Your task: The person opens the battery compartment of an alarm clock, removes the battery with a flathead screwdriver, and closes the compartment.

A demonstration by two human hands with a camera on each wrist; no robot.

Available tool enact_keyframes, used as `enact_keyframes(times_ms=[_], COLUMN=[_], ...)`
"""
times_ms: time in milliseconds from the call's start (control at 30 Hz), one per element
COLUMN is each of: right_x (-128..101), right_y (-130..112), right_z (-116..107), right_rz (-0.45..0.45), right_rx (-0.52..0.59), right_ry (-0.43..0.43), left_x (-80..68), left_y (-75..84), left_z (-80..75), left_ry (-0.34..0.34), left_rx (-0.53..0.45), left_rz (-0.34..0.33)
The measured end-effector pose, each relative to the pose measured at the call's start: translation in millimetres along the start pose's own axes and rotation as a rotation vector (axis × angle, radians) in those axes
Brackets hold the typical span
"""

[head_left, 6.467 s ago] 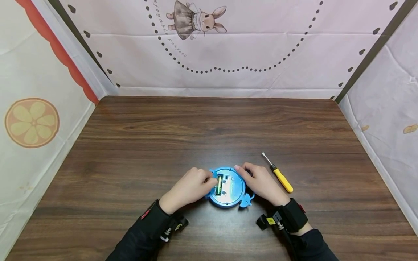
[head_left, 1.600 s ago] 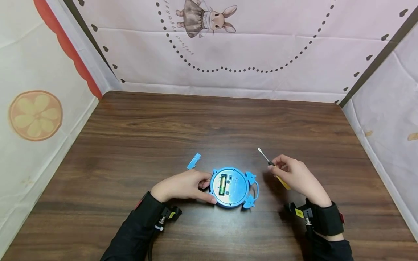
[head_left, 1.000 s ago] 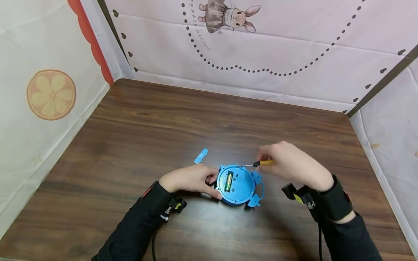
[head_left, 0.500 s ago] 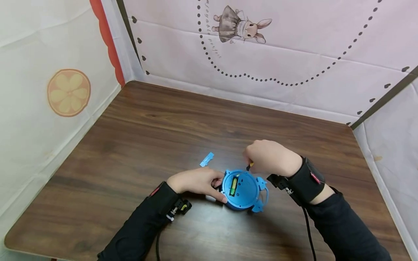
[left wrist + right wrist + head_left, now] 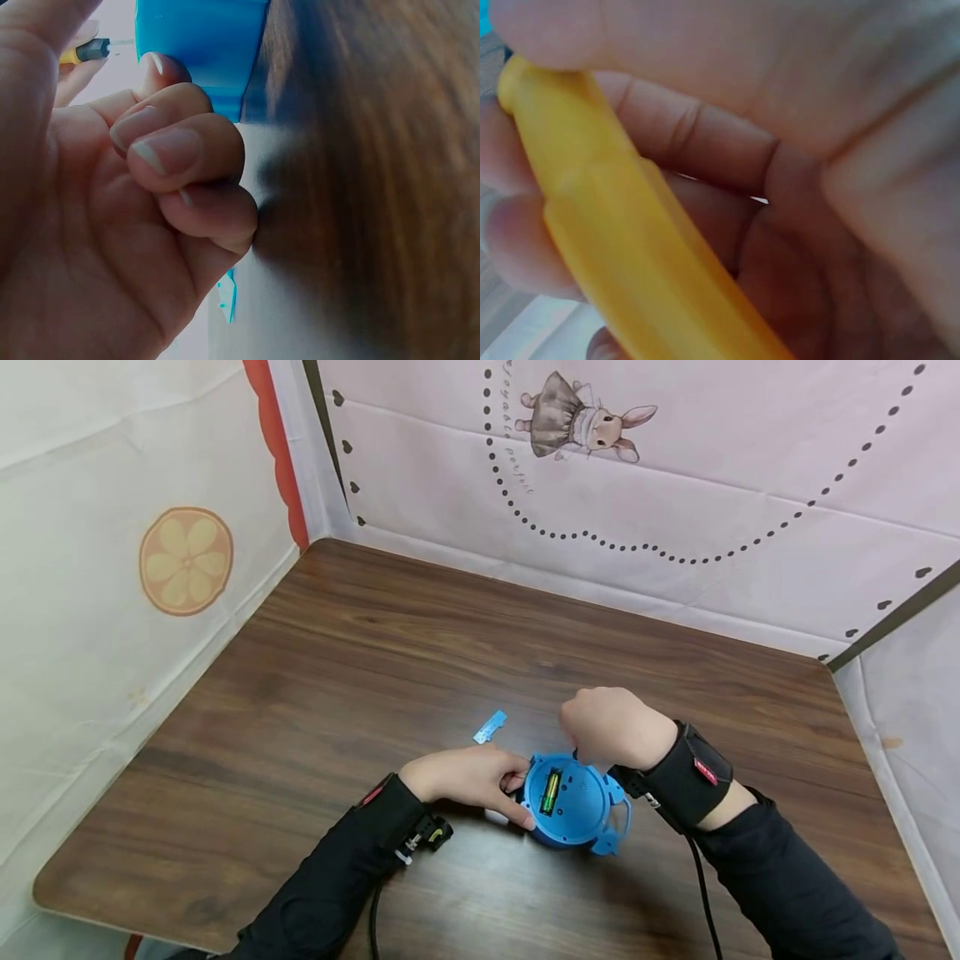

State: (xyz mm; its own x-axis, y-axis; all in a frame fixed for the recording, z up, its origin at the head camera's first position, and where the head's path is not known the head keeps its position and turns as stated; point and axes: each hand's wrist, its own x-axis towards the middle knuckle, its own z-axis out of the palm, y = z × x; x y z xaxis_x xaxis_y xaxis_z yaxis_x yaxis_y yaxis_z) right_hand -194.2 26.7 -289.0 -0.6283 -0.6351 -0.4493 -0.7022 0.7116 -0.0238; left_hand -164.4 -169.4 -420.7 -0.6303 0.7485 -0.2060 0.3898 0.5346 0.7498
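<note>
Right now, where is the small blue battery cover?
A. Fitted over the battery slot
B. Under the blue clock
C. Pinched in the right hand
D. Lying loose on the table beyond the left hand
D: the battery cover lies alone on the table, beyond the left hand, and the clock shows its battery uncovered.

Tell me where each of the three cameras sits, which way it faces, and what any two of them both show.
Head: worn on the head, looks forward and down at the table; shows left hand and right hand at the blue clock.
Left wrist: beside the palm, faces the curled fingers at the clock's edge.
Right wrist: inside the palm, faces the yellow screwdriver handle.
Shared: head and left wrist both show the clock; both wrist views show the yellow handle.
</note>
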Motion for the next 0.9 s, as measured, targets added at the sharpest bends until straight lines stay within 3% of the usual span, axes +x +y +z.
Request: enact_keyframes(times_ms=[233, 467, 567, 667, 900], right_x=[4.0, 5.8, 10.4, 17.2, 25.5], right_y=[-11.8, -15.5, -10.2, 0.6, 43.0], right_z=[0.5, 1.7, 2.3, 3.0, 14.8], right_rz=[-0.039, -0.119, -0.13, -0.116, -0.151], right_rx=[-0.133, -0.193, -0.196, -0.137, 0.179], right_ry=[0.067, 0.158, 0.157, 0.101, -0.011], left_x=[2.3, 3.2, 3.0, 3.3, 6.8], left_y=[-2.6, -0.9, 1.0, 1.3, -1.5], left_z=[1.5, -1.5, -2.9, -2.8, -0.7], left_ry=[-0.005, -0.022, -0.022, -0.017, -0.014], left_rx=[-0.013, -0.016, -0.01, -0.003, 0.015], left_rz=[0.015, 0.024, 0.017, 0.017, 0.026])
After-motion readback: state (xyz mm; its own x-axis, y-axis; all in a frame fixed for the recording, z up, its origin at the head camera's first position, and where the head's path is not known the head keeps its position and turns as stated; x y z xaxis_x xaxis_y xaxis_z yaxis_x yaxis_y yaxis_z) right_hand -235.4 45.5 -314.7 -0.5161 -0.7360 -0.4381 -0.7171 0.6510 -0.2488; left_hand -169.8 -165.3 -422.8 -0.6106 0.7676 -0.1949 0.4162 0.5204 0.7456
